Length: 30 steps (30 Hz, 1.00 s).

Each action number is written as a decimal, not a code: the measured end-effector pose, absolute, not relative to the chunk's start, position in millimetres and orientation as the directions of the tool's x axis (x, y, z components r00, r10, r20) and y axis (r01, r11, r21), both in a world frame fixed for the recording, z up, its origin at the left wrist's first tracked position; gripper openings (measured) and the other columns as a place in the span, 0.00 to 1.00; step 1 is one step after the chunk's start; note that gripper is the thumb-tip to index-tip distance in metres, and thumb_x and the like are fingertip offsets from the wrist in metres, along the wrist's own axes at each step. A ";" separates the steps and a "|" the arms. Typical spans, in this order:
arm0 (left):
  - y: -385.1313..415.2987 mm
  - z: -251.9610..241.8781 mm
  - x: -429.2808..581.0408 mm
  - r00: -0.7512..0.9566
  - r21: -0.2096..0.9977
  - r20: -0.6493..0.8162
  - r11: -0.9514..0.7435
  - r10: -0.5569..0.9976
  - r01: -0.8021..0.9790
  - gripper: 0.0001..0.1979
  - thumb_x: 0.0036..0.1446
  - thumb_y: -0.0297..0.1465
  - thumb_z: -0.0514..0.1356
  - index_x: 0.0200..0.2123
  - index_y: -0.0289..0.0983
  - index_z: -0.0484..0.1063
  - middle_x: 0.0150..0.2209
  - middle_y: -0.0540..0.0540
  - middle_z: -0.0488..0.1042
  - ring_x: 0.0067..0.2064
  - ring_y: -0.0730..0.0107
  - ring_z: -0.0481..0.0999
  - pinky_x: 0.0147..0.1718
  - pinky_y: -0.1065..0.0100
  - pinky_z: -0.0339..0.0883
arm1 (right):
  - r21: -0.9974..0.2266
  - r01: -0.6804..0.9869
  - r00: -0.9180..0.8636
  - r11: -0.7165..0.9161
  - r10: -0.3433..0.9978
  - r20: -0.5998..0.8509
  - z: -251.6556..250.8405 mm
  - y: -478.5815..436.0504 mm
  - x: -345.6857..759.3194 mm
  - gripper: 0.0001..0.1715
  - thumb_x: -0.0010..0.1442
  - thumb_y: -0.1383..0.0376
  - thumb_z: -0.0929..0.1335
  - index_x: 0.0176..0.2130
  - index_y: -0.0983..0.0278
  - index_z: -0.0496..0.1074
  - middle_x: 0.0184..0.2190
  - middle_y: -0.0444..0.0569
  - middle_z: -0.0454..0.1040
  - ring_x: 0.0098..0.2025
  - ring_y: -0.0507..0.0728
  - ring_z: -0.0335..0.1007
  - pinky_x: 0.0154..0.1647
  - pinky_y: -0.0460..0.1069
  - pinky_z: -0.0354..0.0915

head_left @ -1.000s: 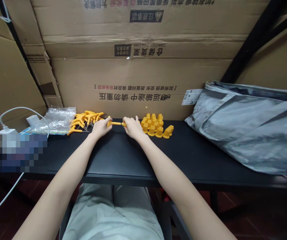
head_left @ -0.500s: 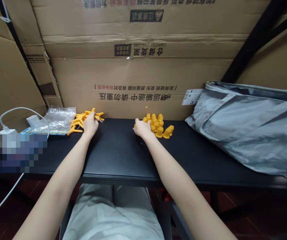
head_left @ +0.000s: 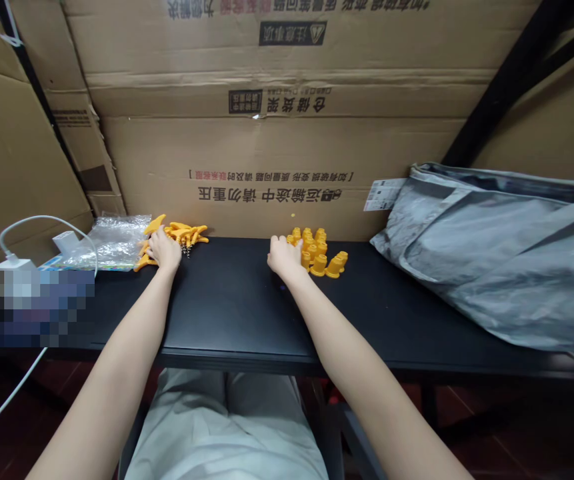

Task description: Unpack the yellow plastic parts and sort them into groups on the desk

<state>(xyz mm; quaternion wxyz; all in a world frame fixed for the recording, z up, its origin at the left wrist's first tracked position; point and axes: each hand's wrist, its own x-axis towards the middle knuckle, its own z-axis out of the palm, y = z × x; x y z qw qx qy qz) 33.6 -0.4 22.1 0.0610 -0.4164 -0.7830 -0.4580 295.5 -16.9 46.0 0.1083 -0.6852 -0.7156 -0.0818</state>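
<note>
My left hand [head_left: 165,252] is at the pile of yellow winged pieces [head_left: 181,231] at the back left of the black tabletop [head_left: 237,300]. Its fingers are closed on one yellow winged piece [head_left: 155,225], which sticks up above them. Small metal screw-like shafts [head_left: 185,251] show under the pile, right of that hand. My right hand [head_left: 285,256] rests against the left side of a cluster of yellow stepped cone-shaped caps [head_left: 319,261]. Its fingers are curled downward, and what they hold, if anything, is hidden behind the hand.
A cardboard wall [head_left: 247,147] closes off the back. Clear bubble wrap [head_left: 117,240] lies beside the winged pieces, near a white charger [head_left: 15,273] with a cable and a pixelated patch. A large grey bag [head_left: 497,260] occupies the right side.
My left hand has shifted left and a yellow winged piece now stands up from its fingers. More of the pile and its metal shafts show. My right hand has barely moved.
</note>
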 end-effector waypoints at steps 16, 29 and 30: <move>18.0 -4.6 7.7 -0.595 0.733 0.469 0.089 0.652 0.675 0.19 0.58 0.23 0.51 0.50 0.37 0.70 0.62 0.37 0.57 0.61 0.60 0.65 0.60 0.61 0.60 | 0.033 0.936 -0.343 0.350 0.888 0.305 26.2 -16.0 277.5 0.15 0.64 0.67 0.61 0.48 0.66 0.70 0.49 0.56 0.71 0.48 0.62 0.71 0.65 0.69 0.35; 13.7 1.7 17.2 -0.466 0.542 0.389 0.212 0.795 0.813 0.26 0.62 0.30 0.47 0.63 0.38 0.61 0.68 0.42 0.53 0.70 0.56 0.47 0.65 0.41 0.40 | 0.032 0.920 -0.389 0.390 0.902 0.188 17.7 -13.4 275.0 0.17 0.64 0.66 0.62 0.51 0.67 0.70 0.52 0.58 0.70 0.55 0.65 0.66 0.64 0.70 0.41; 12.3 2.4 18.6 -0.462 0.531 0.380 0.220 0.801 0.818 0.26 0.62 0.30 0.47 0.63 0.37 0.60 0.69 0.41 0.51 0.70 0.55 0.45 0.65 0.40 0.39 | 0.029 0.920 -0.390 0.391 0.904 0.175 16.4 -12.6 275.1 0.18 0.65 0.65 0.62 0.52 0.66 0.69 0.53 0.59 0.69 0.56 0.65 0.65 0.64 0.69 0.42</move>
